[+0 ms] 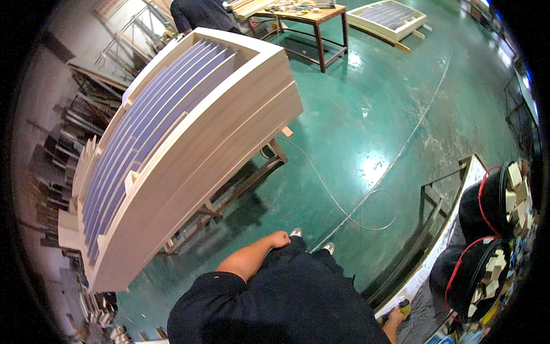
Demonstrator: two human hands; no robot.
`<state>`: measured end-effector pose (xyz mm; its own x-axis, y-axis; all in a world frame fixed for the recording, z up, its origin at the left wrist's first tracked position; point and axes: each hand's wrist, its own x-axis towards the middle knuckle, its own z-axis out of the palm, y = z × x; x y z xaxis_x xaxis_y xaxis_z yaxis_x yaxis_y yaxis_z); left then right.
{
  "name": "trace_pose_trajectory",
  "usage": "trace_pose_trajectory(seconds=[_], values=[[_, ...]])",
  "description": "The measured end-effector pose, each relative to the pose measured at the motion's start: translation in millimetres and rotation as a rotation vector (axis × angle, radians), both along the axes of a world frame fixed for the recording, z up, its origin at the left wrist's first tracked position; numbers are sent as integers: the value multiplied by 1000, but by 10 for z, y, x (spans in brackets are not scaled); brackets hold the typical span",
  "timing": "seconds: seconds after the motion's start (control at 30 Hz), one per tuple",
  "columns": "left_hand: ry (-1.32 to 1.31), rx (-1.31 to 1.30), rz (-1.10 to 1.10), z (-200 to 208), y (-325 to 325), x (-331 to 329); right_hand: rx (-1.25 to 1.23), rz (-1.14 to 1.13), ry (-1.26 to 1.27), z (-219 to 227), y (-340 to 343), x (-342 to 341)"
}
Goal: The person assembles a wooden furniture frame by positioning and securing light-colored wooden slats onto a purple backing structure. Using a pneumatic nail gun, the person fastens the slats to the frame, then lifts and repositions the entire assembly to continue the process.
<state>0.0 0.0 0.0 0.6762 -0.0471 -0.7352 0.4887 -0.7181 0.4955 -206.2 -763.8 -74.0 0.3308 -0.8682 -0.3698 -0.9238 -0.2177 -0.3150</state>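
Right grip (395, 316) clasping one yellow-black tool (405, 308); left grip (279, 239): cannot tell. Two black bags (448, 276) near right grip.

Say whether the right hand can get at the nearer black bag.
Probably yes: the bag is near the right hand with nothing visible blocking, though the hand seems to hold a yellowish object.

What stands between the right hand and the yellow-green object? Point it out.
Nothing visible: the right hand is right up against the yellow-green object. The nearer black bag stands off to the right, not between them.
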Motion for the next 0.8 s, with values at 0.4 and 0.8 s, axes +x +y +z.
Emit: trace_pose_trajectory(seconds=[0.4, 0.8], values=[[-231, -81, 215, 120, 0, -460, 230, 991, 748, 1138, 39, 997], [-547, -25, 519, 2092, 2293, -1616, 53, 2048, 191, 3015, 5842, 2881]])
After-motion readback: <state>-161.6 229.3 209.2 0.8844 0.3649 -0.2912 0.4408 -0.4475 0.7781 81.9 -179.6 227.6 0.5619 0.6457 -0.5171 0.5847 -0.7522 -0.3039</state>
